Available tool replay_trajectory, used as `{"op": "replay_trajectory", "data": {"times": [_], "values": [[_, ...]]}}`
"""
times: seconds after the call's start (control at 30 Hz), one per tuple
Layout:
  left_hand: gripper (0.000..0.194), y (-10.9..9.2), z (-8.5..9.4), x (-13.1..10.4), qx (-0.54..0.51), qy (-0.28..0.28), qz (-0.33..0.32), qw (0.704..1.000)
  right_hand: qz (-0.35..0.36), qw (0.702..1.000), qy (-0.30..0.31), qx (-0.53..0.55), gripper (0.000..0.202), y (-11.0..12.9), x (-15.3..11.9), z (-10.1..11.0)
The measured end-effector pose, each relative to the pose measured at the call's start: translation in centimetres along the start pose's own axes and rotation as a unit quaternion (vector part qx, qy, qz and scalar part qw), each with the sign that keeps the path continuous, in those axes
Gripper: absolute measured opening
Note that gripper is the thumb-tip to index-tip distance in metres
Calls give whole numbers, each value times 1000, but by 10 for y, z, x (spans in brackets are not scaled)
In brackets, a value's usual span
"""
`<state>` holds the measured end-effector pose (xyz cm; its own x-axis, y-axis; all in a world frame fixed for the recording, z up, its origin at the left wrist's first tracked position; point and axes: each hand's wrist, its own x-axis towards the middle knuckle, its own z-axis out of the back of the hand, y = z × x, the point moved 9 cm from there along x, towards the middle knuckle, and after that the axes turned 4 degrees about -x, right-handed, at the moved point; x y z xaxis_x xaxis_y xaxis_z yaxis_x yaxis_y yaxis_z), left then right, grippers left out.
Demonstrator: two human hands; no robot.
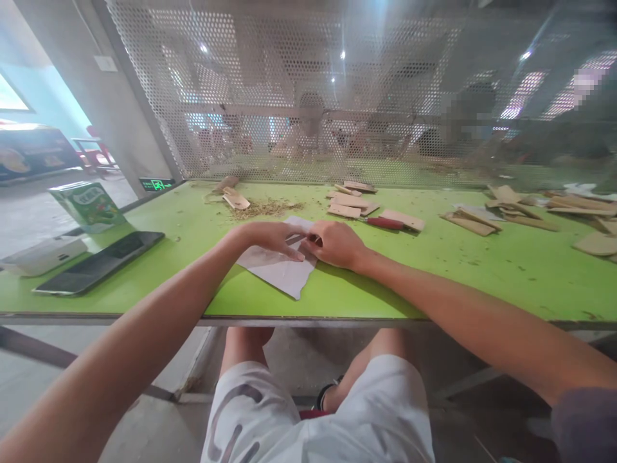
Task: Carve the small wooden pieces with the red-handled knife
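A white sheet of paper (282,273) with one ragged edge lies on the green table in front of me. My left hand (277,238) rests over the sheet, its fingers stretched toward the right and nothing gripped in them. At the sheet's right side, my right hand (337,244) is closed with curled fingers, close against the left fingertips. What those curled fingers hold, if anything, is hidden. Just beyond the right hand lies a tool with a red handle (385,223), beside several flat wooden pieces (348,204).
Wood shavings (274,207) are scattered near a wooden scoop-like piece (236,199). More wooden pieces (472,220) lie at the right. A dark phone (101,263), a white case (45,255) and a green box (89,206) are at left. A perforated screen (308,90) borders the table's far edge.
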<state>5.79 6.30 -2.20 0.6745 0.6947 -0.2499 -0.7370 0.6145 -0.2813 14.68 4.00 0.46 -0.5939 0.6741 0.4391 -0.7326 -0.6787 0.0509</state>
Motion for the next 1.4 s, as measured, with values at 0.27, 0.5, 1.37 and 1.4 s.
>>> {"op": "replay_trajectory", "data": {"times": [0.27,0.5,1.37,1.4], "values": [[89,0,1,-1,4,-5,19,1000,8,1000,-15,-21,28,3,-1,2],[90,0,2,-1,2,-8,8,1000,-20,999,-9,-32,29,2,-1,2],[89,1,1,0,9,-5,13,1000,-6,1000,3,27,28,-3,1,-1],[90,2,1,0,11,-6,16,1000,-24,1000,-2,17,29,-7,1,0]]}}
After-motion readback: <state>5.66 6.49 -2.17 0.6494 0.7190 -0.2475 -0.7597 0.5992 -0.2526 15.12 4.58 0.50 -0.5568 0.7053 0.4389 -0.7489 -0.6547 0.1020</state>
